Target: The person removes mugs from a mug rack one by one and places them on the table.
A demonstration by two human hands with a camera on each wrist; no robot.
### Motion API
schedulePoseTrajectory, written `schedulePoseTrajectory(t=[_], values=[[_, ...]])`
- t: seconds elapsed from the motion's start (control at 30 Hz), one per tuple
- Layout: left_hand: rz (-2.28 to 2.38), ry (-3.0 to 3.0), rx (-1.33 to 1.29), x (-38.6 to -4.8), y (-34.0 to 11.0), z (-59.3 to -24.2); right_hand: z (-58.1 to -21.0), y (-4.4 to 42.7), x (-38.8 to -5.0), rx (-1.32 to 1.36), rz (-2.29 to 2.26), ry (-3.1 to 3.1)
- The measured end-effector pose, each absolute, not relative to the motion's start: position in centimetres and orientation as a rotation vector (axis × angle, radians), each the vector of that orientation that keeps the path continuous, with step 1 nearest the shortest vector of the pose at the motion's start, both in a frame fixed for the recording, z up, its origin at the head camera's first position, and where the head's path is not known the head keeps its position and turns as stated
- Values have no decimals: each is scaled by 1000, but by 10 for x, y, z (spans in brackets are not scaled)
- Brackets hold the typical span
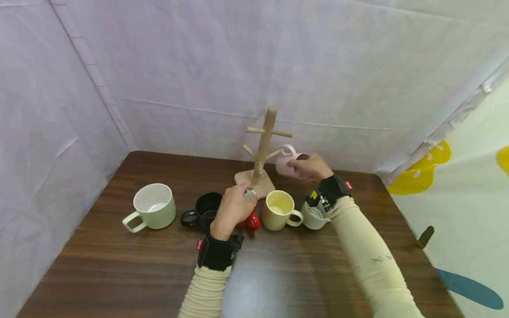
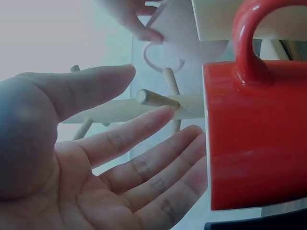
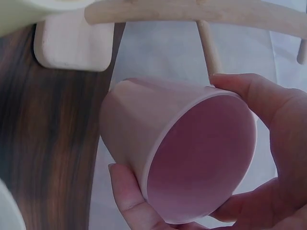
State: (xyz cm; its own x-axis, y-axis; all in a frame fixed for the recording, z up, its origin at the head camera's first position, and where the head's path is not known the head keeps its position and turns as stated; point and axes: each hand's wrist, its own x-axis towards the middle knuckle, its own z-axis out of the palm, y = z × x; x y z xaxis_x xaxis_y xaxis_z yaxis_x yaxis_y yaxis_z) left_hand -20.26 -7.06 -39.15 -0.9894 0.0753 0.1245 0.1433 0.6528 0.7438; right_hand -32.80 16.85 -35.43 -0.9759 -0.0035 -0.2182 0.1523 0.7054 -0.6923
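My right hand [image 1: 312, 167] grips a pink mug [image 1: 283, 165] by its body, tilted, beside the wooden mug tree [image 1: 265, 148]. In the right wrist view the mug's open mouth [image 3: 204, 158] faces the camera, with thumb and fingers around the rim. The mug's handle is close to a lower peg [image 1: 274, 153]; whether the peg passes through it I cannot tell. My left hand [image 1: 234, 205] hovers over a red mug [image 1: 251, 221], mostly hidden under it in the head view. Its fingers [image 2: 144, 167] are extended near the red mug's rim, holding nothing.
A pale green mug [image 1: 161, 214] and a black mug [image 1: 207, 207] stand left of the red one. On the right are a yellow mug [image 1: 274, 216] and a white ribbed cup [image 1: 314, 218], partly beneath my right wrist. White cloth [image 1: 191, 66] hangs behind the table [image 1: 119, 265].
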Motion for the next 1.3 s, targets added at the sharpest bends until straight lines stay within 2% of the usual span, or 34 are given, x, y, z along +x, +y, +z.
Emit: schedulePoseTrajectory(t=[0.53, 1.3], values=[[-1256, -2748, -213, -208, -80, -394, -337, 192, -317, 100, -1170, 2672], [-1270, -2747, -220, -215, -92, -395, -312, 196, -298, 11, -1044, 2651]])
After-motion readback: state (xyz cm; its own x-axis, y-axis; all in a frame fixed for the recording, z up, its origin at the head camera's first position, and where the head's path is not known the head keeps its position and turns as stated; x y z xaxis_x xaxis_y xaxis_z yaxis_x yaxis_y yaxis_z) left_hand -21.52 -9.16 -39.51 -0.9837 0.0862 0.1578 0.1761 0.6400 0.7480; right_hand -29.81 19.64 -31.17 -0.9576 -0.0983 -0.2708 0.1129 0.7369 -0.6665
